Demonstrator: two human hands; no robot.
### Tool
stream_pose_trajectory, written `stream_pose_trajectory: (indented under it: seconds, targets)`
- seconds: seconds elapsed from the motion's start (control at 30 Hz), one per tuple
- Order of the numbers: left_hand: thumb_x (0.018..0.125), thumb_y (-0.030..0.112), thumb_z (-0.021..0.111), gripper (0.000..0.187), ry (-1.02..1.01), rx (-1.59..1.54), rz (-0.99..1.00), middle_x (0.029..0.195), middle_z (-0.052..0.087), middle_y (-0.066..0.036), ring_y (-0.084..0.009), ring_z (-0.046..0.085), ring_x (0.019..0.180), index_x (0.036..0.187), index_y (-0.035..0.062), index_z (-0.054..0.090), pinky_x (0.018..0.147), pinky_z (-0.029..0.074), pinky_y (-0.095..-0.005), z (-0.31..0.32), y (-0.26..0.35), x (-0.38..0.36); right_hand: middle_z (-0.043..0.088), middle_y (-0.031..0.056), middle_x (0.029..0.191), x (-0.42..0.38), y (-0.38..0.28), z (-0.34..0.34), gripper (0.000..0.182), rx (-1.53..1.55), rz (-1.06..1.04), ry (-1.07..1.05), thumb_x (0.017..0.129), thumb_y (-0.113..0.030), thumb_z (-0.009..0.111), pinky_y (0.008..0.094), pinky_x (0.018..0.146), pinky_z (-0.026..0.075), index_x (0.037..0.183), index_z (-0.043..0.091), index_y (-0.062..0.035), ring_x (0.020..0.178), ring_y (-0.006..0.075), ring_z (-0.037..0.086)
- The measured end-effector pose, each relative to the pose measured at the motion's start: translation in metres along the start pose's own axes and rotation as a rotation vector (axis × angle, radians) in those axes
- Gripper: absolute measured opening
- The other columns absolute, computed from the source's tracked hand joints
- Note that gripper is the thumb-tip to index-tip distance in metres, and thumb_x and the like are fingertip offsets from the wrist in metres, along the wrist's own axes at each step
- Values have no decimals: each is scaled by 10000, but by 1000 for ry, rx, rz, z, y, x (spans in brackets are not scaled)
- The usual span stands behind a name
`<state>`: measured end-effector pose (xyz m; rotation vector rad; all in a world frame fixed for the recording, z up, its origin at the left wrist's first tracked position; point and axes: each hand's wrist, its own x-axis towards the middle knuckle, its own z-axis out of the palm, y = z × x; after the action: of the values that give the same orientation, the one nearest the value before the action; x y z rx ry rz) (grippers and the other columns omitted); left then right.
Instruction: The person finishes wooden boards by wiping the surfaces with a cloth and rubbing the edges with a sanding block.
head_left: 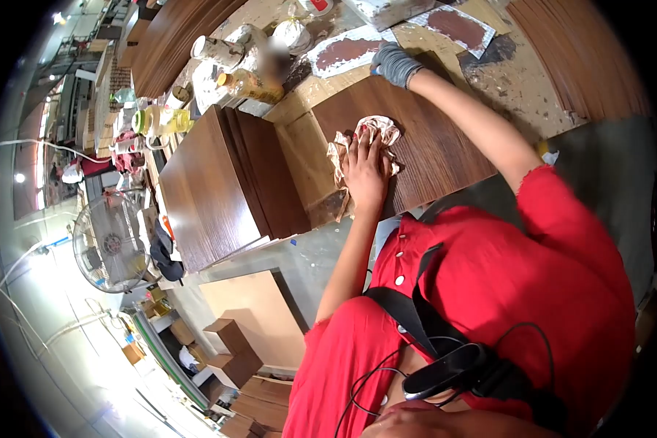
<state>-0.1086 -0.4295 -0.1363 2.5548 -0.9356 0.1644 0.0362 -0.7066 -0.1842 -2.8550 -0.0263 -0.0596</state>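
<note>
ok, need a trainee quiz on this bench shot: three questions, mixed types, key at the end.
1. Multiple choice: what lies under the person's bare left hand?
a) a yellow-capped plastic bottle
b) a crumpled, stained pale cloth
c) a black metal fan

2. True or false: the person's right hand is bare.

3. Fill in: in the picture, the stack of dark brown wood-grain boards lies to the ____ of the flat brown wood-grain board under the cloth.

Key: 1 b; 2 false, it wears a grey fabric glove; 3 left.
</note>
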Motion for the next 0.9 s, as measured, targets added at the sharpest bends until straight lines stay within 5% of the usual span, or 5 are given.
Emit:
stream_pose_trajectory:
  seconds: [0.3, 0.37, 0.47, 0.67, 0.9]
  targets:
    - [821, 197, 691, 460, -30, -123, 80, 1439, 540, -121, -320, 475, 1353, 1273, 124, 641, 1093, 384, -493, 36, 37, -1, 714, 161, 853, 54, -121, 30, 249, 37, -165, -72, 854, -319, 677, 479, 893, 468, 872, 782, -94, 935, 358, 635]
    - [837, 239, 673, 401, -41, -148, 176, 1299, 590, -132, -329, 487, 1311, 1204, 76, 657, 1085, 389, -487, 35, 57, -1, 735, 167, 1013, 60, -146, 25, 366, -106, -267, -93, 931, -386, 576, 476, 916, 491, 980, 778, -85, 1005, 380, 658]
    - [850, 347, 652, 456, -56, -177, 196, 1274, 587, -141, -341, 473, 1306, 1214, 72, 652, 1116, 359, -504, 33, 59, -3, 715, 195, 953, 69, -165, 29, 294, -93, -377, -65, 893, -346, 647, 474, 879, 488, 970, 771, -91, 974, 374, 636]
    - [742, 711, 653, 941, -169, -191, 239, 1494, 448, -146, -352, 353, 1424, 1452, 110, 512, 1209, 141, -601, 24, 61, -14, 719, 189, 935, 65, -178, 32, 189, -57, -421, -152, 858, -249, 699, 446, 879, 495, 955, 778, -108, 961, 356, 639]
    - [601, 677, 781, 1089, -203, -194, 272, 1496, 439, -171, -372, 350, 1422, 1459, 75, 487, 1202, 151, -595, 12, 56, -20, 636, 164, 1045, 3, -201, 4, 117, -117, -537, -187, 835, -138, 725, 423, 925, 491, 944, 760, -114, 1067, 352, 585]
